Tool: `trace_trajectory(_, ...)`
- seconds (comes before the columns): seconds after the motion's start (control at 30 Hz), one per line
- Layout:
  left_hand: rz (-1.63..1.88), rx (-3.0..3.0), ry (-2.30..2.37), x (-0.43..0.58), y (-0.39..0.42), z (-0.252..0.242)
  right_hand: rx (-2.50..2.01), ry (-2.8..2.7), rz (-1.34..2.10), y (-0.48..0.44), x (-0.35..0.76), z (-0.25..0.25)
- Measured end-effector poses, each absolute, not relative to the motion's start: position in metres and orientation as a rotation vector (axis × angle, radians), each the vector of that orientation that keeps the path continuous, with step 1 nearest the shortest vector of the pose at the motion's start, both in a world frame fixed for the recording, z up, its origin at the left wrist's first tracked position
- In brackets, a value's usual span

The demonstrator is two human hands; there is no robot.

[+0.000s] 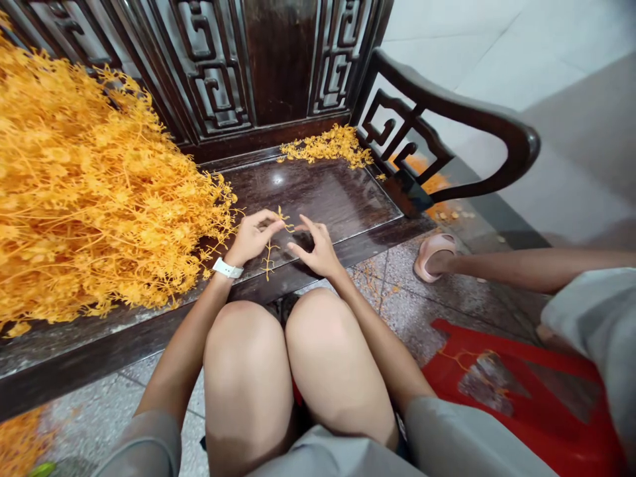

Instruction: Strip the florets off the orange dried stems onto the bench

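My left hand (253, 237), with a white watch on the wrist, pinches a thin orange plastic sprig (272, 246) over the dark wooden bench seat (338, 199). The sprig hangs down between my hands past the seat's front edge. My right hand (315, 248) is close beside it, fingers bent and pinched at the sprig's top end. A big heap of orange plastic sprigs (84, 192) lies on the bench just left of my left hand.
A small pile of orange pieces (328, 146) lies at the back right corner of the seat by the carved armrest (447, 112). Another person's leg and pink slipper (434, 255) stretch in from the right. A red plastic stool (521, 391) stands at lower right.
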State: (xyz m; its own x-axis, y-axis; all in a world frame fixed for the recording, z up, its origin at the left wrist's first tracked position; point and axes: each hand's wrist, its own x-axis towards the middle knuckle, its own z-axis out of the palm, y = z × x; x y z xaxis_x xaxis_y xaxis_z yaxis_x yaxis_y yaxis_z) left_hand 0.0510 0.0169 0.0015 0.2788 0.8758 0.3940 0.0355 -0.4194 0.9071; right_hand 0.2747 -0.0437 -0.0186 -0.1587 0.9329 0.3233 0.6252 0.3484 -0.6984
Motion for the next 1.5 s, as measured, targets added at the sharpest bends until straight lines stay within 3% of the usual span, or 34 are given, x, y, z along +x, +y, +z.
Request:
trace_trajectory(0.27,0.946,1.897,0.527,0.071,-0.005,0.014,-1.211,-1.911,0.713,-0.037,0.279,-0.024)
trace_trajectory(0.53,1.256,2.087,1.174,0.042,0.020,0.012,-1.245,-1.328,0.791,-0.031,0.278,-0.033)
trace_trajectory(0.73,0.991,2.229,1.430,0.013,0.045,-0.015,-1.247,-0.992,0.550,-0.017,0.292,-0.048)
trace_trajectory(1.27,0.788,2.333,1.199,0.029,0.038,-0.016,-1.301,-1.260,0.758,-0.024,0.282,-0.044)
trace_trajectory(1.5,0.860,1.968,0.961,0.040,0.029,-0.003,-1.381,-1.541,0.712,-0.027,0.278,-0.037)
